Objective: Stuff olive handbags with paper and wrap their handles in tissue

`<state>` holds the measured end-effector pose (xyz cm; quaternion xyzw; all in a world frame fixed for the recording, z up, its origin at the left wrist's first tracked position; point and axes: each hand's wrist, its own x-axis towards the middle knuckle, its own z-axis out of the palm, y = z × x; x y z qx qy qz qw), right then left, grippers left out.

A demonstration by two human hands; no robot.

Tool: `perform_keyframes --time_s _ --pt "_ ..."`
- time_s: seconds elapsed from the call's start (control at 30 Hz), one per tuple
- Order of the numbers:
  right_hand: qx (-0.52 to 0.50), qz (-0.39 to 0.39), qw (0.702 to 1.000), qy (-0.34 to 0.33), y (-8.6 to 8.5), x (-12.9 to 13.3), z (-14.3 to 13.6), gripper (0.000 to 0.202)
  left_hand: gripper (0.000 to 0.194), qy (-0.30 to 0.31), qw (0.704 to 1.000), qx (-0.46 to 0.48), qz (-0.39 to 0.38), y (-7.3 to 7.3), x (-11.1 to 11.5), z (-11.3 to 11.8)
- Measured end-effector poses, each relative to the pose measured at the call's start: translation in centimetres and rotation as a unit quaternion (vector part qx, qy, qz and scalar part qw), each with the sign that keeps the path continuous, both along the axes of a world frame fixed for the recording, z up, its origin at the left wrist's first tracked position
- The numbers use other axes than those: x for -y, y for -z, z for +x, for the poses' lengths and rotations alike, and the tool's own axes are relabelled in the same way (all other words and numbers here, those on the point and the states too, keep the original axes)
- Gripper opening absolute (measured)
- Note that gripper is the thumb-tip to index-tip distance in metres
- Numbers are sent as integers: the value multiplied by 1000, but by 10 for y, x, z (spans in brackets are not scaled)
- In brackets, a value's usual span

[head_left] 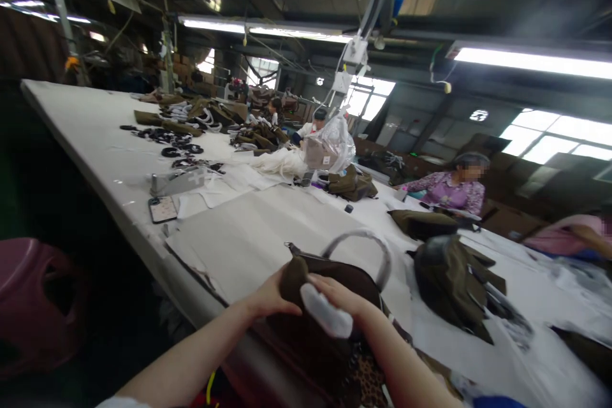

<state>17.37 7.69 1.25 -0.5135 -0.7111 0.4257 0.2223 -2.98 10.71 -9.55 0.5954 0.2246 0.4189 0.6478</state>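
A dark brown handbag [354, 277] lies at the near edge of the table in front of me. My left hand [273, 296] grips its left end, the thumb lying along an olive fabric corner. On the other side of that corner, my right hand [337, 296] is closed on the bag, its fingertips partly hidden by the fabric. A white-wrapped strap or handle piece [327, 312] stands up just below the right hand. Behind the hands arches a second handle [361, 236] in clear wrapping. Leopard-print material [370, 382] shows under my right forearm.
More olive bags [452, 277] lie to the right. A phone [162, 210] is near the table's left edge. Straps and bag parts [191, 111] are heaped farther back. A co-worker [447, 188] sits across the table. A pink stool [33, 306] stands at the left.
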Motion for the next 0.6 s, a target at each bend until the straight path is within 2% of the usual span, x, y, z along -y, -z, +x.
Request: perform_keyframes --time_s 0.1,0.2,0.3,0.37,0.47,0.53,0.6 --pt "17 -40 998 -35 14 -1 -5 67 80 0 1000 -1 -21 -11 -3 10" --pt "35 -44 998 -17 20 -2 -2 66 57 -53 997 -56 -19 -20 -6 18" --pt "55 -29 998 13 14 4 -2 58 49 -125 988 -87 -39 -23 -4 23" --pt "65 -3 997 31 0 15 -6 49 54 -168 981 -89 -40 -25 -2 20" --pt "65 123 987 80 -34 43 -11 32 57 -255 961 -105 4 -32 -8 2" --pt "50 256 955 140 -53 65 -8 27 55 -328 933 -136 51 -39 -21 -18" --pt "38 342 917 202 -59 87 3 24 53 -401 894 -175 101 -43 -37 -40"
